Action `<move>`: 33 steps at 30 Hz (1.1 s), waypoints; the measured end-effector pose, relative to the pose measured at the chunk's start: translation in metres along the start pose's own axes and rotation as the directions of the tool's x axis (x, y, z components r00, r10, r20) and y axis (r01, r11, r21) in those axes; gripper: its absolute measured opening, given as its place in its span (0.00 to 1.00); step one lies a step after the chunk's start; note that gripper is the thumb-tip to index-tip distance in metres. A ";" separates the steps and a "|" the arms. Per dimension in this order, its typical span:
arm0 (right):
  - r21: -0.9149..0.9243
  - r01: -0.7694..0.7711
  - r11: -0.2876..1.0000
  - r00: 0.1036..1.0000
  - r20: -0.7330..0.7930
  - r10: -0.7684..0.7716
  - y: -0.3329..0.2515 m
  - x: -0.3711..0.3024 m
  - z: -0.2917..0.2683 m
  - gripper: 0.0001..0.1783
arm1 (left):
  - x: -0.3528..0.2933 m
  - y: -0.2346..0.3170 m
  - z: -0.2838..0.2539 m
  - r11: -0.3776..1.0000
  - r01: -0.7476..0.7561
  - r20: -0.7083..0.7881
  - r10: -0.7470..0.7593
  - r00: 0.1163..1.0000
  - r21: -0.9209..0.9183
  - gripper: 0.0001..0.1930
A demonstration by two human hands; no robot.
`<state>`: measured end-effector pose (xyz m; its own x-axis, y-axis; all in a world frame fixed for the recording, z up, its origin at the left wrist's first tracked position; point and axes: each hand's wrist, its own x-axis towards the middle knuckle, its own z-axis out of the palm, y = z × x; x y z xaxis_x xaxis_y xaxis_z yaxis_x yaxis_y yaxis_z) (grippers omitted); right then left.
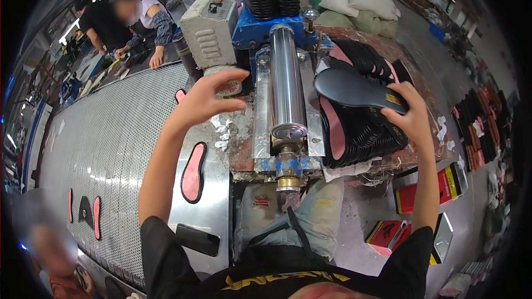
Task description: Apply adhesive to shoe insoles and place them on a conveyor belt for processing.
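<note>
Holding by the Narrow End: One Dark Insole (349, 86), Right Hand (414, 112)

Item 1, dark insole. Located between the right thumb and fingers, where its narrow, gold-marked end is gripped; the broad end is extended leftward past the fingertips, over the stacked insoles (363, 143). Whether the stack is touched by it cannot be told. Handling, as judged: light, fairly stiff yet bendable, hardly fragile; the smooth, glossy upper face may be found slippery. Recommended hold: across the narrow end, thumb to one edge and fingers to the other, the broad face left uncovered.

Item 2, stacked insoles. Black with pink faces; piled close below and leftward of the right fingers. Sliding of the pile, if pressed, is thought possible.

Item 3, left hand (208, 99). Nothing is held; thumb and fingers are parted widely, tips directed toward the roller.

Item 4, metal roller (288, 86). Polished; set between the two hands' fingertips, apart from both.

Item 5, grey vented box (209, 32). Placed just beyond the left fingers.

Item 6, pink insole (193, 174). Black-edged; laid flat on the metal table (219, 202), nearer the body than the left fingers.
</note>
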<state>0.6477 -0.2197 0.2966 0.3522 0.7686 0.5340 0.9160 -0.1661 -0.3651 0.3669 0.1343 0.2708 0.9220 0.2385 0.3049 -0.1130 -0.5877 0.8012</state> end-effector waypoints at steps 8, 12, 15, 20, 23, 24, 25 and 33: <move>0.132 0.143 0.981 0.982 0.106 -0.158 -0.023 0.054 0.064 0.26 | 0.046 -0.002 -0.008 0.979 -0.037 0.302 -0.026 0.953 0.201 0.46; 0.098 0.261 0.960 0.951 0.147 -0.273 -0.051 0.075 0.084 0.26 | 0.039 0.005 -0.006 0.919 -0.198 0.299 0.094 0.950 0.341 0.45; 0.191 0.275 0.942 0.949 0.102 -0.298 -0.058 0.079 0.089 0.27 | 0.028 0.003 -0.012 0.821 -0.254 0.228 0.156 0.961 0.512 0.43; 0.253 0.126 0.959 0.982 0.108 -0.157 -0.066 0.040 0.061 0.21 | 0.000 -0.007 -0.048 0.761 -0.192 0.213 0.072 0.974 0.619 0.42; 0.424 -0.006 0.906 0.978 0.193 -0.083 -0.069 0.003 0.058 0.15 | -0.018 -0.017 -0.062 0.684 -0.148 0.193 0.011 0.981 0.714 0.44; 0.476 -0.047 0.878 0.965 0.249 -0.083 -0.067 -0.011 0.058 0.14 | -0.028 -0.019 -0.067 0.681 -0.128 0.174 0.002 0.985 0.721 0.44; 0.578 -0.164 0.800 0.943 0.331 -0.045 -0.066 -0.028 0.064 0.14 | -0.037 -0.028 -0.068 0.709 -0.054 0.159 -0.084 0.984 0.703 0.46; 0.649 -0.662 0.375 0.592 0.760 -0.269 -0.038 -0.171 0.132 0.22 | -0.196 -0.128 0.024 0.668 0.377 0.078 -0.432 0.899 -0.642 0.52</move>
<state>0.5271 -0.2635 0.1180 -0.1832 0.9692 -0.1648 -0.0143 -0.1703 -0.9853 0.2100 0.1446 0.0959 0.9063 0.4074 -0.1123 0.0345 0.1935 0.9805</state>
